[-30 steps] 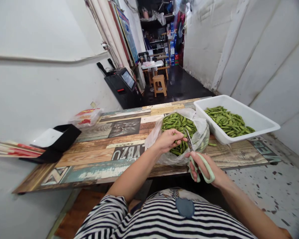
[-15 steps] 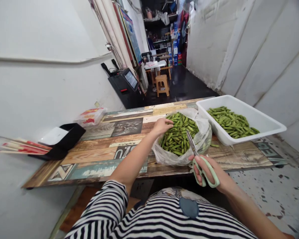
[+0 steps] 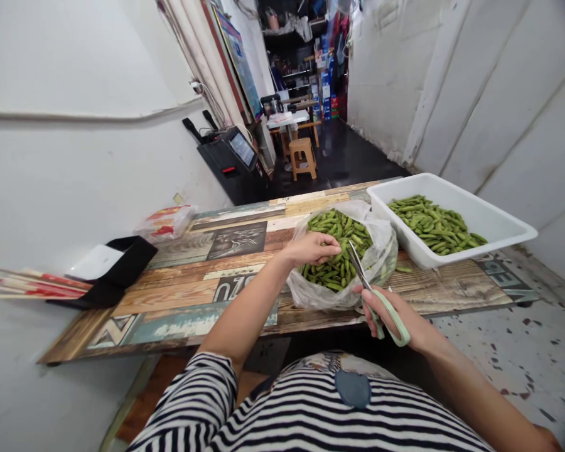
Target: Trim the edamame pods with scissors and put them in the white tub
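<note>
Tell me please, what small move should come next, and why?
Probably ease the left hand slightly clear of the scissors before any cut: the right hand holds them pointing close to the left fingertips, above the green pods in the plastic bag.

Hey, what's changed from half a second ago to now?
Your left hand moved rightward over the bag, toward the tips of the scissors; I can't tell whether it holds anything. Your right hand still holds the scissors; bag and white tub stayed put.
</note>
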A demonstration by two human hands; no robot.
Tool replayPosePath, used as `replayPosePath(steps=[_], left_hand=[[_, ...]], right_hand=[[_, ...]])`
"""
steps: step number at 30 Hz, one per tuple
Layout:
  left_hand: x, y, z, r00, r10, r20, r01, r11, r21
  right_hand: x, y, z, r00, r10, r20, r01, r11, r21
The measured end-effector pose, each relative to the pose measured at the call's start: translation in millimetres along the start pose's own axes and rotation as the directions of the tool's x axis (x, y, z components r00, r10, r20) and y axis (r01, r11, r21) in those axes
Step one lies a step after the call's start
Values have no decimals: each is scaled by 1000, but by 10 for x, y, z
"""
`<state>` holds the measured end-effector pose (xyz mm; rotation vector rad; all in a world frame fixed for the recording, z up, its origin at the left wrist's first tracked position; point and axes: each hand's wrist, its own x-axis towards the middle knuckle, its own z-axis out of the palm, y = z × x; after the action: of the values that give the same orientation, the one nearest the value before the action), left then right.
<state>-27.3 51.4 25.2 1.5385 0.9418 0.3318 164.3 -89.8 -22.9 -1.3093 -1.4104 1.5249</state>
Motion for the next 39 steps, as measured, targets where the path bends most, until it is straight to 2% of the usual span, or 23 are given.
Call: replayPosePath(steps=[3, 7, 13, 16, 18, 21, 23, 26, 30, 33, 39], left_hand=[[-75, 44, 40, 997, 5, 76, -3, 1000, -16], [-96, 70, 23, 993, 9, 117, -17, 998, 63], [-101, 114, 5, 996, 55, 68, -72, 959, 273], [-99, 120, 11, 998, 38, 46, -49, 960, 276], [-95, 105, 18, 999, -6, 47, -3, 982, 187], [-84, 67, 36, 999, -38, 30, 41, 996, -83], [-75, 42, 65, 999, -47, 6, 47, 967, -249], [-63, 9, 155, 998, -59, -33, 42, 927, -374], [-60, -40, 324, 992, -21, -128, -52, 837, -544], [-75, -73, 421, 985, -12, -171, -95, 790, -606], [-158, -72, 555, 986, -32, -165, -77, 786, -613]], right_hand=[[-27, -53, -14, 1000, -3, 5, 4, 996, -86], [-69, -128, -34, 1000, -1, 9, 3, 984, -178], [-93, -122, -32, 1000, -17, 21, 21, 981, -195], [-72, -44, -14, 1000, 15, -7, -16, 986, -164], [-49, 9, -4, 999, 46, -29, -49, 990, -135], [-28, 37, 6, 998, 51, -44, -53, 997, -49], [-31, 14, 17, 998, 46, -32, -45, 998, 34], [-46, -33, 51, 998, 46, 30, -49, 990, 132], [-40, -40, 99, 997, 63, 52, -72, 978, 196], [-26, -42, 112, 999, 40, 37, -46, 981, 188], [-20, -110, 143, 999, 34, -17, -31, 987, 159]])
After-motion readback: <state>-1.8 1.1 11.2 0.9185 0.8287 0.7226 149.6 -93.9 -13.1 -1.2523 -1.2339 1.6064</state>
